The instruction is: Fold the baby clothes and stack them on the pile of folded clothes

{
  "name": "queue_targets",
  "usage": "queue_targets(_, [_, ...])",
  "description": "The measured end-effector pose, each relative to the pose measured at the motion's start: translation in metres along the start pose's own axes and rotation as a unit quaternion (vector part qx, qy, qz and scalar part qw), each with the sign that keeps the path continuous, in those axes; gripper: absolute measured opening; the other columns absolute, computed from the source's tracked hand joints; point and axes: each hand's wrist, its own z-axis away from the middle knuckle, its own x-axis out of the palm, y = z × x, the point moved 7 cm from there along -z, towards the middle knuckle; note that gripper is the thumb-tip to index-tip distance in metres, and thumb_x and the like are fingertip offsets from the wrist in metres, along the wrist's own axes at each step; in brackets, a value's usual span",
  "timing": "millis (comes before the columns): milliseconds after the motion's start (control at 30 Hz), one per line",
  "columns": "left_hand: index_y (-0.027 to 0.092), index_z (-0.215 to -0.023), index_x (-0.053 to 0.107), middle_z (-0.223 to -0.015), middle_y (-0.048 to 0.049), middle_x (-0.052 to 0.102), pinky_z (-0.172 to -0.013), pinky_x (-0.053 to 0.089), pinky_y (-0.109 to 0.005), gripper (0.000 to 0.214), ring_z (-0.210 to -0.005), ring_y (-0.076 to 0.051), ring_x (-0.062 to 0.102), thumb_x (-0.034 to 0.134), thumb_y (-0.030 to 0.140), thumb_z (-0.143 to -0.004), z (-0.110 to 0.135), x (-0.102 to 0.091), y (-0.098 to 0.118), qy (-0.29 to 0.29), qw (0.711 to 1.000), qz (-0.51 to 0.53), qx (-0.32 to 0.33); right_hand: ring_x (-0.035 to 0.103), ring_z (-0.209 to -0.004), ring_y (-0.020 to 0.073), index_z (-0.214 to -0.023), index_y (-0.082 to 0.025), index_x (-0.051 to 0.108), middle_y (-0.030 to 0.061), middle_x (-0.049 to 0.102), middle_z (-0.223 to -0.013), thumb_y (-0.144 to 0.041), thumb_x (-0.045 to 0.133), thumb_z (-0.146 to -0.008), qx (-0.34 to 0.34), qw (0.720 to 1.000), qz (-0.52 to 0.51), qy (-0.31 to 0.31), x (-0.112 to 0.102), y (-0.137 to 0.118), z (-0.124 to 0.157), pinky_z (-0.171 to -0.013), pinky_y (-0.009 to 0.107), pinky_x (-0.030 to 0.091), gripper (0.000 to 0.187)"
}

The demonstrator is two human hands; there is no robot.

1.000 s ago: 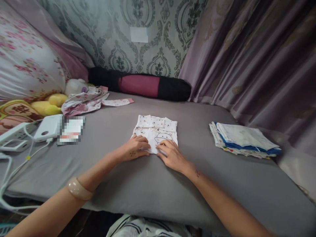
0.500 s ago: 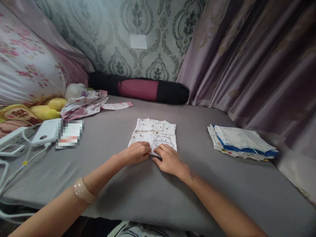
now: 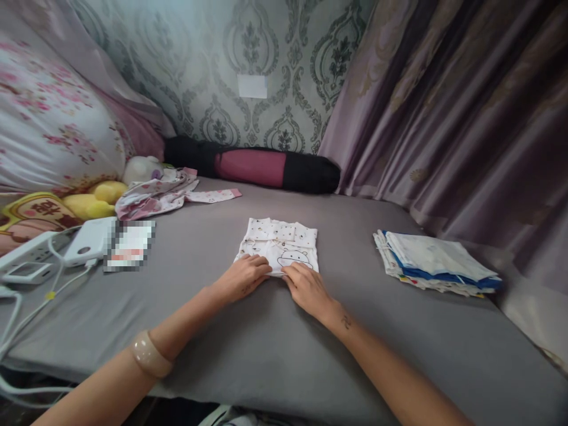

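Most of the view is a grey bed [image 3: 284,355], with a curtain [image 3: 444,118] along its right edge and a floral pillow [image 3: 53,130] at its left edge. A black and red bolster [image 3: 257,167] lies across the far edge. Near the right edge sits a stack [image 3: 435,260] of folded cloths, and toward the far left corner lies a loose pink heap [image 3: 155,195] of clothes. A power bank [image 3: 89,239] with its cable rests by the left edge. At the middle of the bed, well apart from both piles, lies a small white garment [image 3: 281,245], folded to a neat rectangle with a printed animal facing up. The left hand [image 3: 243,277] and right hand [image 3: 307,289] meet at its near edge, just beside each other. Each grip is open, palm down, with the fingers laid on the cloth rather than closed round it. Whether a thumb is tucked under the hem cannot be seen. The fold looks best served by even pressure from both hands, so that the near edge stays parallel to the far one. Keeping the fingers flat should smooth the thin cloth outward toward its two near corners without bunching it. The side edges already look square, so a light touch that drags nothing sideways seems wise.
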Motion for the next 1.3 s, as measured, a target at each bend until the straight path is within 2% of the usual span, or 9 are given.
queue_targets(167, [0.021,-0.115,0.060,-0.117,-0.0074,0.066,-0.092,0.042,-0.033,0.036,-0.109,-0.020,0.059,0.029,0.030,-0.100,0.006,-0.005,-0.003,0.032,0.998,0.060,0.018,0.050,-0.119,0.0210,-0.121,-0.017,0.059,0.0093,0.060,-0.124,-0.003,0.040,-0.085,-0.021,1.000,0.003,-0.001,-0.001,0.014,0.016,-0.101,0.035,0.041,0.043])
queue_targets(333, [0.023,-0.116,0.060,-0.109,-0.0065,0.069,-0.084,0.046,-0.026,0.036,-0.099,-0.018,0.064,0.030,0.033,-0.100,0.008,-0.005,-0.007,0.031,0.994,0.104,0.027,0.047,-0.128,0.0187,-0.132,-0.013,0.052,0.0099,0.054,-0.136,0.006,0.031,-0.078,-0.061,0.997,-0.006,-0.037,0.008,0.036,0.032,-0.109,0.037,0.037,0.061])
queue_targets(467, [0.024,-0.113,0.061,-0.101,-0.0055,0.071,-0.078,0.046,-0.024,0.034,-0.092,-0.017,0.066,0.031,0.033,-0.099,0.006,-0.014,-0.001,-0.004,0.994,0.107,0.029,0.049,-0.126,0.0190,-0.132,-0.015,0.053,0.0096,0.055,-0.135,0.004,0.031,-0.080,-0.074,0.996,-0.023,-0.041,-0.003,0.038,0.040,-0.107,0.038,0.041,0.059])
queue_targets(600, [0.022,-0.112,0.062,-0.098,-0.0055,0.071,-0.072,0.044,-0.024,0.033,-0.088,-0.018,0.066,0.033,0.030,-0.099,0.004,-0.021,0.005,-0.063,0.993,0.100,0.010,0.054,-0.120,0.0187,-0.130,-0.019,0.055,0.0068,0.058,-0.132,0.001,0.031,-0.083,-0.067,0.993,-0.053,-0.084,-0.014,0.033,0.042,-0.101,0.035,0.044,0.056])
queue_targets(700, [0.022,-0.110,0.062,-0.094,-0.0052,0.071,-0.069,0.042,-0.024,0.031,-0.085,-0.019,0.066,0.035,0.029,-0.097,-0.002,-0.022,-0.004,-0.081,0.993,0.081,-0.031,0.059,-0.113,0.0178,-0.126,-0.021,0.058,0.0052,0.063,-0.125,-0.003,0.033,-0.086,-0.027,0.993,-0.075,-0.083,-0.019,0.041,0.034,-0.095,0.030,0.046,0.051])
queue_targets(800, [0.022,-0.101,0.063,-0.088,-0.0052,0.070,-0.065,0.040,-0.024,0.027,-0.081,-0.019,0.065,0.038,0.031,-0.096,-0.017,-0.025,-0.019,-0.084,0.993,0.044,-0.070,0.062,-0.107,0.0192,-0.118,-0.024,0.063,0.0050,0.068,-0.115,-0.014,0.039,-0.090,0.048,0.996,-0.069,-0.039,-0.025,0.059,0.018,-0.088,0.028,0.046,0.038])
queue_targets(967, [0.021,-0.093,0.064,-0.089,-0.0050,0.069,-0.064,0.038,-0.023,0.021,-0.083,-0.018,0.062,0.044,0.025,-0.091,-0.058,-0.042,-0.034,-0.113,0.992,0.001,-0.060,0.066,-0.089,0.0202,-0.104,-0.025,0.067,0.0037,0.072,-0.094,-0.030,0.047,-0.092,0.176,0.983,-0.050,0.016,-0.029,0.090,-0.007,-0.071,0.025,0.043,0.024])
queue_targets(1133, [0.022,-0.087,0.068,-0.089,-0.0036,0.070,-0.064,0.037,-0.022,0.014,-0.085,-0.018,0.062,0.054,0.024,-0.086,-0.091,-0.047,-0.048,-0.173,0.983,-0.005,-0.058,0.064,-0.092,0.0204,-0.107,-0.025,0.065,0.0044,0.071,-0.098,-0.036,0.054,-0.089,0.249,0.966,-0.053,0.045,-0.024,0.113,-0.022,-0.071,0.024,0.040,0.024])
queue_targets(1300, [0.025,-0.098,0.070,-0.108,-0.0033,0.069,-0.075,0.040,-0.022,0.019,-0.101,-0.020,0.060,0.062,0.025,-0.081,-0.113,-0.040,-0.067,-0.182,0.978,-0.015,-0.096,0.063,-0.096,0.0202,-0.112,-0.023,0.061,0.0058,0.070,-0.102,-0.038,0.047,-0.094,0.279,0.959,-0.042,0.038,-0.017,0.125,-0.034,-0.073,0.024,0.040,0.028])
